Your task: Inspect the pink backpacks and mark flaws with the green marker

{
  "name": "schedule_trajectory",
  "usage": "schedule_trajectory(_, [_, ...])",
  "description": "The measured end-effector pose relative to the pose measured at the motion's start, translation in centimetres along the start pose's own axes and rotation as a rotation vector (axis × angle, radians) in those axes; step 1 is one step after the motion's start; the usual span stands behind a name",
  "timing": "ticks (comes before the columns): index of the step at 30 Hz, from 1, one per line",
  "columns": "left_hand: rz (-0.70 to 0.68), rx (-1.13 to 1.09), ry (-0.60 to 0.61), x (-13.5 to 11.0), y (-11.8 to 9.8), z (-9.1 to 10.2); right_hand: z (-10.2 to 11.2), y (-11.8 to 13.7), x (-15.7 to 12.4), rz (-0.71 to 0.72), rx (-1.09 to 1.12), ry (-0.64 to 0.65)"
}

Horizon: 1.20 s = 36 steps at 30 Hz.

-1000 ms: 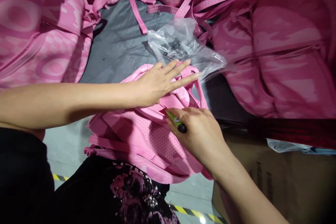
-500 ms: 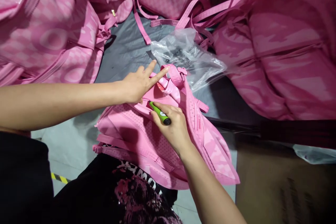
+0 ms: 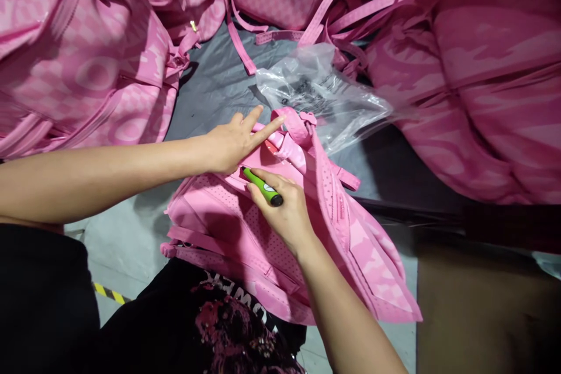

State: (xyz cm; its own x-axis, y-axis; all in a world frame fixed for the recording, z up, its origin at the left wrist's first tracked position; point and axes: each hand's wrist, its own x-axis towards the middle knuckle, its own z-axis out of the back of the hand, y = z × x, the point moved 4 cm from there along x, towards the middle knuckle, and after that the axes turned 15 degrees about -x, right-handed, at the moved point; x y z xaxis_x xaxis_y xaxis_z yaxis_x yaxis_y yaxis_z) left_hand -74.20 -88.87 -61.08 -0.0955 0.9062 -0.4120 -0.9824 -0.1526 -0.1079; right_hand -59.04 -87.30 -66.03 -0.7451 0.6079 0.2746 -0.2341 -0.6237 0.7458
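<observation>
Pink bag [image 3: 276, 236] lies right before us, our left hand [image 3: 232, 143] resting on it, fingers splayed, while our right hand [image 3: 288, 207] grasps a green pen-like tool [image 3: 262, 186] slanting forward-left, its tip just beside the left hand.

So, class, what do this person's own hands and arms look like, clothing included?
The left hand and right hand show no gloves or rings; the left forearm and right forearm, no sleeves. The black clothing carries a pink print and white letters.
</observation>
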Motion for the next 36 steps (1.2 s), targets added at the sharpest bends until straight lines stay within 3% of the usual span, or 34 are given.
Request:
schedule_trajectory(6, [-0.067,-0.056,0.088,-0.1,0.5,0.4,0.0,-0.1,-0.1,0.0,-0.023,-0.023])
schedule_trajectory(12, [-0.002,0.005,0.001,0.1,0.6,-0.2,-0.6,0.3,0.6,-0.005,0.027,0.004])
schedule_trajectory(15, [-0.035,-0.016,0.041,0.2,0.6,-0.2,-0.6,0.3,0.7,-0.001,0.02,0.005])
schedule_trajectory(20, [-0.1,-0.105,0.107,0.1,1.0,0.8,0.4,0.3,-0.2,0.015,-0.1,-0.034])
schedule_trajectory(23, [-0.122,-0.162,0.111,-0.1,1.5,0.8,1.8,0.4,-0.8,0.104,-0.159,-0.125])
schedule_trajectory(26, [-0.151,-0.228,0.025,-0.4,1.8,0.1,3.8,0.3,-0.8,0.141,-0.299,-0.24])
schedule_trajectory(29, [-0.106,-0.307,-0.156,-1.2,1.9,-0.6,5.1,0.2,0.9,0.074,-0.525,-0.221])
schedule_trajectory(32, [-0.002,-0.404,-0.233,-1.8,2.1,-1.4,4.2,0.9,3.5,0.166,-0.707,-0.128])
schedule_trajectory(36, [0.018,-0.47,-0.225,-1.6,2.6,-1.8,0.1,1.6,6.1,0.33,-0.848,0.051])
